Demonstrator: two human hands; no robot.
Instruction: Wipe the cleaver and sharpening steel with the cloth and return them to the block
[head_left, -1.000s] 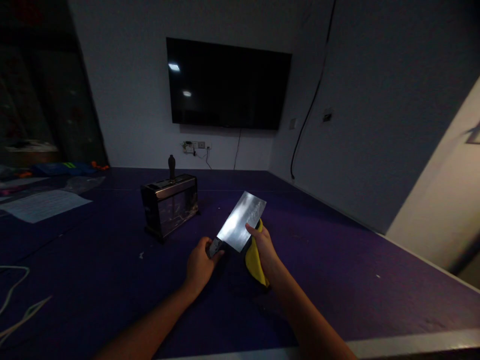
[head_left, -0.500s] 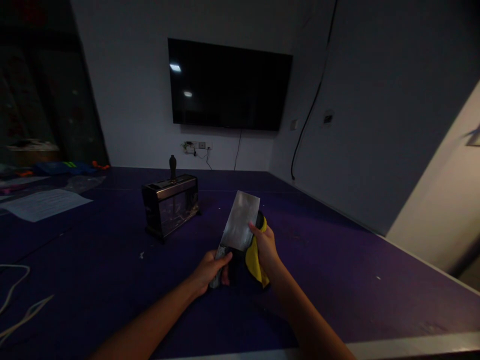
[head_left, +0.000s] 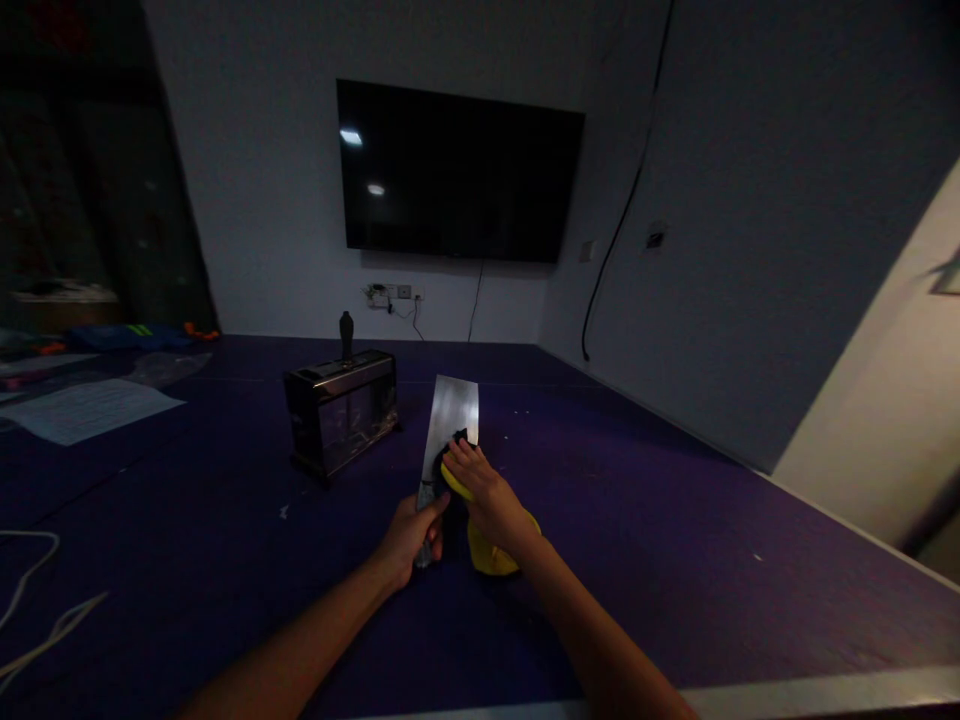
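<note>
A cleaver (head_left: 453, 408) with a broad metal blade points away from me. My left hand (head_left: 411, 535) is wrapped round its handle. In my right hand (head_left: 484, 490) is a yellow and black cloth (head_left: 491, 555), pressed against the lower part of the blade's face. One end of the cloth hangs loose under my right wrist. My right hand covers part of the blade and cloth. To the left stands a dark knife block (head_left: 352, 415) with clear sides, and one black knife handle (head_left: 346, 335) sticks up from its top.
A purple surface (head_left: 637, 560) lies under everything. Printed paper (head_left: 94, 408) is at the left, with white cords (head_left: 52, 635) nearer me. A television (head_left: 461, 170) hangs on the far wall, and a black cable (head_left: 619, 235) runs down the right wall.
My right hand has moved left with the cloth, from the blade's right edge onto its face. The cleaver has shifted slightly left and stands more upright in view.
</note>
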